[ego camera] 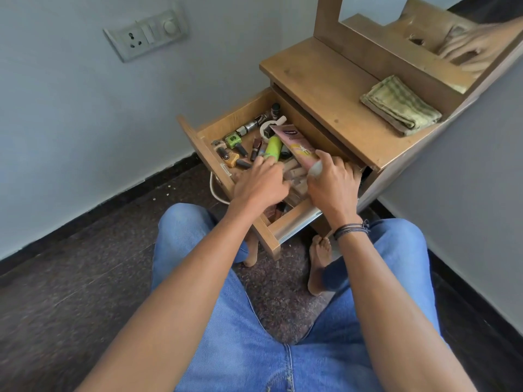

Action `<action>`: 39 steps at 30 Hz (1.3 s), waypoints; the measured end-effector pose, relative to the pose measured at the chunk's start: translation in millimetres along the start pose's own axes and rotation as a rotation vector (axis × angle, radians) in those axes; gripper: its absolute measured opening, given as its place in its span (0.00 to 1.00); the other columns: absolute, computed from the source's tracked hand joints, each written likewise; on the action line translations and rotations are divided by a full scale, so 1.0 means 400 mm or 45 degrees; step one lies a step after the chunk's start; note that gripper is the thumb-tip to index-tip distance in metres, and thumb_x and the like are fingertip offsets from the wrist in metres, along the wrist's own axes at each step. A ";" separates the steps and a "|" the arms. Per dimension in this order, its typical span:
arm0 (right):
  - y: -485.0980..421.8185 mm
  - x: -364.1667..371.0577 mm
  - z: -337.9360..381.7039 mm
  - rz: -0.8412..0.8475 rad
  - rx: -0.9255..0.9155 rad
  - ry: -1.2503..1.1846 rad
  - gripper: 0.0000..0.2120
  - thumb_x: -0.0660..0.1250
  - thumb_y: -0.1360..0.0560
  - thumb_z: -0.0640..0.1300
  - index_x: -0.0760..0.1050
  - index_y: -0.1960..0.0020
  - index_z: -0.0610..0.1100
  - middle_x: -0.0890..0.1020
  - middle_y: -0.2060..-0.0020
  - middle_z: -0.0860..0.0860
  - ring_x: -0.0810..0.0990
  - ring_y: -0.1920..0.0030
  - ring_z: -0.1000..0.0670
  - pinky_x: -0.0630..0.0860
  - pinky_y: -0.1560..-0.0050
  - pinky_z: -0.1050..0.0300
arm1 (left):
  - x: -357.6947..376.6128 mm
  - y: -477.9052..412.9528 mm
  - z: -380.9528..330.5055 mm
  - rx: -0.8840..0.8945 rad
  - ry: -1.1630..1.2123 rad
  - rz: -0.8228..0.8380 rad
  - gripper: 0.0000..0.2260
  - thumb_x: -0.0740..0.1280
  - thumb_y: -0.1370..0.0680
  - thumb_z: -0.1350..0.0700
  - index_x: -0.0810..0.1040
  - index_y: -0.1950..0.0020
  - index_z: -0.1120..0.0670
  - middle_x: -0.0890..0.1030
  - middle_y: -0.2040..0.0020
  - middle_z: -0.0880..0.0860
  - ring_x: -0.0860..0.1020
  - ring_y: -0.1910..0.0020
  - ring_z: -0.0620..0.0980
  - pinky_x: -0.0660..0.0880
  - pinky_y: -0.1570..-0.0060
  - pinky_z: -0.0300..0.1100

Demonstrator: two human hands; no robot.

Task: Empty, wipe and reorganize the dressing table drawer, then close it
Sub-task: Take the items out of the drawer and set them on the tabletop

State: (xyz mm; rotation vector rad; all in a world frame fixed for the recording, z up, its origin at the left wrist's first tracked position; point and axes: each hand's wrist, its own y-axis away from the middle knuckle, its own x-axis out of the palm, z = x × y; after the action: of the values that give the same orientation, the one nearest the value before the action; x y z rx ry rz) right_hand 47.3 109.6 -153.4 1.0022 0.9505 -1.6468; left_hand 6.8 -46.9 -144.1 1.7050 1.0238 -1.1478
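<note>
Wooden dressing table stood in the corner vs. the pale wall, w/ a mirror at its back. Its drawer was pulled far out twd the person, who sat on the dark floor in blue jeans. It was full of items, not yet emptied. A folded green-checked cloth lay on the tabletop, right end, well apart from the drawer.

Both hands were inside the drawer, near side. Right hand: thumb & fingers clamped on the lower end of a pink tube, which was tilted up out of the clutter. Left hand was just beside it, fingers bent down onto the near end of a green tube. Couldn't tell if they pinched it or only touched.

Beyond the hands, small bottles & lipsticks lay scattered over the drawer bottom. A white cable looped below the drawer's left side.
</note>
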 end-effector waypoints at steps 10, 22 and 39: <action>-0.006 0.018 0.009 -0.080 0.071 -0.227 0.24 0.67 0.24 0.46 0.72 0.29 0.49 0.77 0.36 0.46 0.76 0.36 0.43 0.57 0.27 0.43 | 0.012 -0.074 -0.039 -0.146 0.128 0.123 0.18 0.63 0.20 0.50 0.71 0.33 0.56 0.72 0.32 0.56 0.56 0.25 0.60 0.66 0.37 0.60; -0.004 0.033 -0.002 -0.151 0.041 -0.329 0.27 0.70 0.25 0.47 0.69 0.27 0.51 0.74 0.35 0.48 0.73 0.34 0.44 0.56 0.27 0.46 | 0.011 -0.087 -0.029 -0.242 0.329 -0.094 0.19 0.68 0.23 0.51 0.74 0.34 0.55 0.71 0.32 0.58 0.61 0.29 0.60 0.68 0.40 0.57; -0.009 0.027 -0.001 -0.293 0.025 -0.572 0.25 0.72 0.25 0.40 0.73 0.29 0.48 0.74 0.38 0.48 0.75 0.40 0.48 0.71 0.40 0.55 | -0.096 0.021 -0.006 -0.416 1.025 -0.480 0.11 0.67 0.22 0.57 0.82 0.41 0.50 0.78 0.51 0.42 0.72 0.64 0.35 0.70 0.64 0.35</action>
State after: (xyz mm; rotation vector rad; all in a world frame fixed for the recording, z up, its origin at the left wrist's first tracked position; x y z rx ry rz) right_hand 41.6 107.5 -163.0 0.5098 0.7627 -1.9670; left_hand 5.3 -54.4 -105.3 1.7622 1.9673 -0.4226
